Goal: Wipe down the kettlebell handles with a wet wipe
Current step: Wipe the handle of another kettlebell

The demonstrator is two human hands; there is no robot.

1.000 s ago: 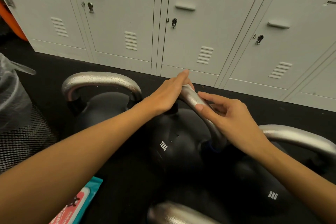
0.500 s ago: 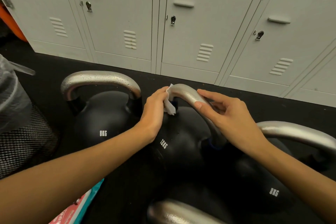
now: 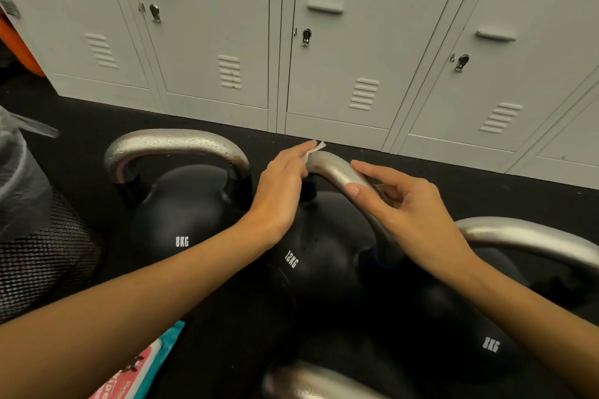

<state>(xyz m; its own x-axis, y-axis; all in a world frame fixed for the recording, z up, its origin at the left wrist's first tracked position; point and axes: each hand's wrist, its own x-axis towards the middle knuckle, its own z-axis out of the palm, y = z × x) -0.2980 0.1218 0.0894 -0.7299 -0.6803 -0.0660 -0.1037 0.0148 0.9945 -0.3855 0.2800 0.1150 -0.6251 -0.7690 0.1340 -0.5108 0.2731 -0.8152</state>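
Pressing a white wipe (image 3: 313, 150) against the far bend of the 12KG bell's handle (image 3: 337, 172), the left hand (image 3: 281, 193) lies flat along the metal, fingers straight and pressed together; only a small corner of the wipe shows past the fingertips. The right hand (image 3: 411, 207) holds the same handle lower down: thumb on the near side, index laid along the top, remaining fingers curled behind the bar.

The 12KG bell (image 3: 324, 256) sits on the black floor (image 3: 97, 126) in the middle of the group, handle arching from far left down to near right.

To its left stands an 8KG bell (image 3: 175, 230); its silver handle (image 3: 175, 144) carries beads of moisture. A second 8KG bell (image 3: 479, 343) is at near right, its handle (image 3: 531, 236) running out of view at the right edge. Part of a fourth silver handle (image 3: 311, 382) shows at the bottom edge.

A mesh bin (image 3: 39, 256) with a clear liner stands at far left. A pink and teal wipe pack (image 3: 146, 366) lies on the floor under the left forearm, partly hidden. Grey lockers (image 3: 340, 42) line the back, doors closed.
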